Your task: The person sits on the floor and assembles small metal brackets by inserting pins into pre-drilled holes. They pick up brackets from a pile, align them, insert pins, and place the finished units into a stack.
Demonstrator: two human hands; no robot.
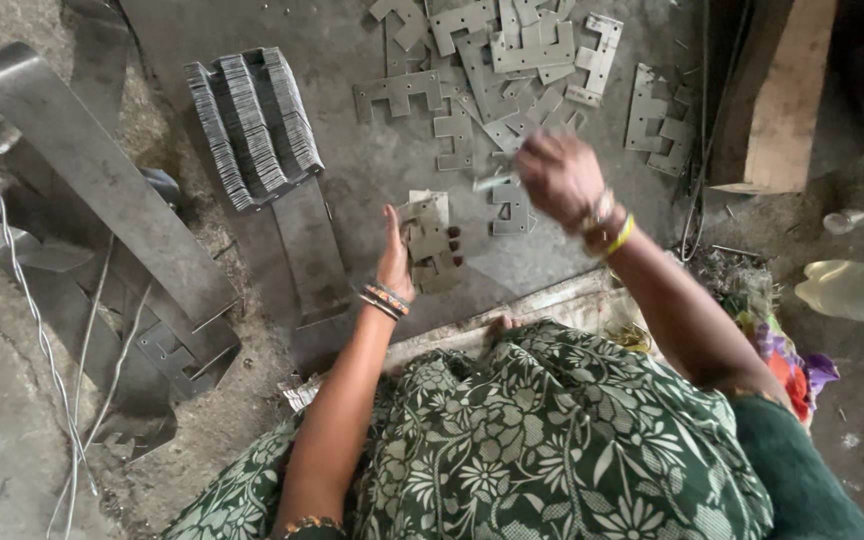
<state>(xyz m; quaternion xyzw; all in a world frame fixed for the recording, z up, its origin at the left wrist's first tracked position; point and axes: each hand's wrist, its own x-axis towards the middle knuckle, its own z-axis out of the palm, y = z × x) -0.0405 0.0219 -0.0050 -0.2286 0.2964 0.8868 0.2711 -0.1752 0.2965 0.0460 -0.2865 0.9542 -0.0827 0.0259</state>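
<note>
My left hand (pixel 397 255) grips a small stack of flat grey metal stampings (pixel 432 240), held upright on the floor in front of my lap. My right hand (pixel 559 178) hovers above the floor to the right, fingers closed on one thin metal piece (pixel 493 183) that sticks out to the left. A loose pile of the same notched metal plates (pixel 497 60) lies scattered beyond both hands. One more plate (pixel 512 208) lies flat just below my right hand.
A tidy fanned stack of plates (pixel 252 120) rests on a long metal strip (pixel 307 250) at left. Bent sheet-metal strips (pixel 82 170) and wire (pixel 22 280) lie far left. A wooden plank (pixel 782 90) stands at the upper right, a plastic bottle (pixel 857 292) at right.
</note>
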